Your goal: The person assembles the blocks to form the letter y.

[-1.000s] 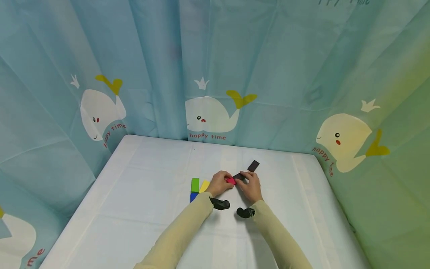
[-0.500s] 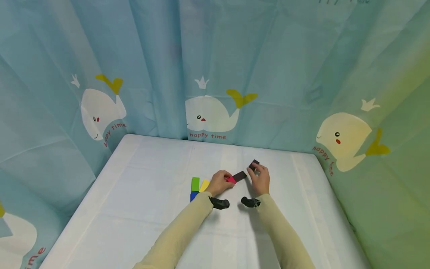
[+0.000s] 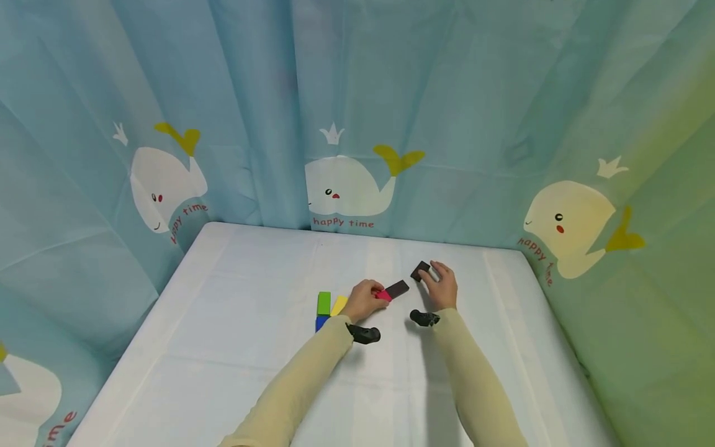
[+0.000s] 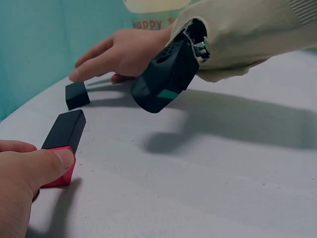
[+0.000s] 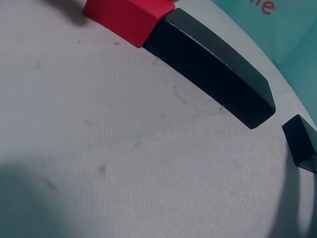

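My left hand (image 3: 362,301) pinches a red block (image 3: 383,296) on the white table, thumb on the near side. End to end with it lies a long black block (image 3: 398,289); in the right wrist view the red and black ends meet. A second black block (image 3: 419,268) sits a short gap farther off to the right. Over its right side reaches my right hand (image 3: 441,288), thumb overlapping the block in the head view. In the left wrist view those fingers (image 4: 96,63) stretch out loosely, a fingertip right at the top of this black block (image 4: 77,95).
Left of the left hand lie a green block (image 3: 324,303), a yellow block (image 3: 338,305) and a blue block (image 3: 321,322), close together and partly behind the sleeve. A whale-print curtain (image 3: 480,186) hangs along the table's back edge.
The right hand has left the joined red and black blocks and moved right and away to the far black block. My left hand still holds the red block in place.
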A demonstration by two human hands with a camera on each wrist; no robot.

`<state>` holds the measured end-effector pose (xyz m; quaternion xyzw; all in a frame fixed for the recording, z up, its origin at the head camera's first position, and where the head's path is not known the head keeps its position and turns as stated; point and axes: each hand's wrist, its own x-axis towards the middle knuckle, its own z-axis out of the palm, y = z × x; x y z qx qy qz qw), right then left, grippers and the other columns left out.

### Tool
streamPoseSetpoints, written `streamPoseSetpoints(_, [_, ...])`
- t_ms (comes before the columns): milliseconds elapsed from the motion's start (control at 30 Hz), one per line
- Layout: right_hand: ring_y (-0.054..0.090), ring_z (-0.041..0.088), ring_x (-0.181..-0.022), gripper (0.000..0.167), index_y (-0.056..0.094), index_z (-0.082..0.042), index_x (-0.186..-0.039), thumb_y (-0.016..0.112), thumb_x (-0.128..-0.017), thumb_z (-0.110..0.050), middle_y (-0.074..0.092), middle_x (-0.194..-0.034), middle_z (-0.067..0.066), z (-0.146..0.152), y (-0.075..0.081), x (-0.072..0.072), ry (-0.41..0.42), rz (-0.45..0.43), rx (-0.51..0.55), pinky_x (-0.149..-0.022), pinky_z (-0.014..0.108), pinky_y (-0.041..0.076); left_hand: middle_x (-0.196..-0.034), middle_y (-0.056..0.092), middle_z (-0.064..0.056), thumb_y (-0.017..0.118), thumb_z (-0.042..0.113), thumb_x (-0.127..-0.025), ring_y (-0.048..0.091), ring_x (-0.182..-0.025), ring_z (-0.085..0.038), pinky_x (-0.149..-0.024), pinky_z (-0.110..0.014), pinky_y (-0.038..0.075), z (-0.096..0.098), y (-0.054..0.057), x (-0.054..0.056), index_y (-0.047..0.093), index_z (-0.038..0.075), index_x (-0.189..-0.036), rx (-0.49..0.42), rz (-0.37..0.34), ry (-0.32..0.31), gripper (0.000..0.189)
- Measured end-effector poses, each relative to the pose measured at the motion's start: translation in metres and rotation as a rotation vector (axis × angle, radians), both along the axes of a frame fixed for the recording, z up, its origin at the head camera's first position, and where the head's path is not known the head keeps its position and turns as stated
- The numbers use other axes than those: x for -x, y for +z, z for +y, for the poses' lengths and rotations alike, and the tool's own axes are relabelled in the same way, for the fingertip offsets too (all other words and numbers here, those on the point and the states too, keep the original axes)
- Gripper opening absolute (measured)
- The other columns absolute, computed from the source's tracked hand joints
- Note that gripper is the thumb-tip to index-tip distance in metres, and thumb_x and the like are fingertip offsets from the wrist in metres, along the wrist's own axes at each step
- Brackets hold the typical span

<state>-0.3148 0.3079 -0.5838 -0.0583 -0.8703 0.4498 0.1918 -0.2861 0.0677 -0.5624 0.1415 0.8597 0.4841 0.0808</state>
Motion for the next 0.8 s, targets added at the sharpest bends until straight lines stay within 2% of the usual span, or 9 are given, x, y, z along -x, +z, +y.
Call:
streamPoseSetpoints(67, [0.040, 0.040, -0.132, 0.055, 0.057, 0.003, -0.133, 0.072, -0.090, -0.028, 0.048, -0.139, 0.024, 0.0008, -0.0006, 0.0025, 0.021, -0.003, -0.016, -0.111, 0.048, 0.029, -0.108, 0.061, -0.008, 0.079, 0.015, -0.083, 0.057, -0.092, -0.016, -0.084, -0.028, 0.048, 0.0000, 0.0010, 0.0001, 0.066, 0.003, -0.115, -0.001, -0.004, 0.004, 0.037])
streamPoseSetpoints(300, [0.032, 0.042, -0.138, 0.061, 0.050, 0.005, -0.139, 0.070, -0.091, -0.027, 0.039, -0.146, 0.026, 0.0008, 0.0063, 0.0023, 0.105, -0.115, -0.091, -0.113, 0.050, 0.025, -0.108, 0.061, -0.007, 0.079, 0.015, -0.083, 0.057, -0.092, -0.015, -0.084, -0.028, 0.048, -0.0003, 0.0009, 0.0006, 0.066, 0.003, -0.115, -0.014, -0.015, 0.004, 0.037])
streamPoseSetpoints(500, [0.030, 0.043, -0.139, 0.061, 0.050, 0.005, -0.139, 0.070, -0.091, -0.027, 0.036, -0.149, 0.026, 0.0007, 0.0043, 0.0051, 0.134, -0.151, -0.154, -0.113, 0.052, 0.024, -0.107, 0.060, -0.006, 0.079, 0.017, -0.083, 0.056, -0.092, -0.015, -0.084, -0.027, 0.048, -0.0002, -0.0011, 0.0014, 0.066, 0.004, -0.115, 0.002, -0.006, 0.002, 0.037])
streamPoseSetpoints(800, [0.034, 0.041, -0.137, 0.056, 0.055, 0.003, -0.135, 0.071, -0.090, -0.025, 0.043, -0.145, 0.023, 0.0009, -0.0011, 0.0063, 0.145, -0.129, -0.166, -0.113, 0.051, 0.025, -0.106, 0.060, -0.006, 0.079, 0.015, -0.083, 0.055, -0.090, -0.014, -0.082, -0.027, 0.048, 0.0005, -0.0047, 0.0022, 0.066, 0.003, -0.114, -0.014, -0.018, 0.006, 0.036])
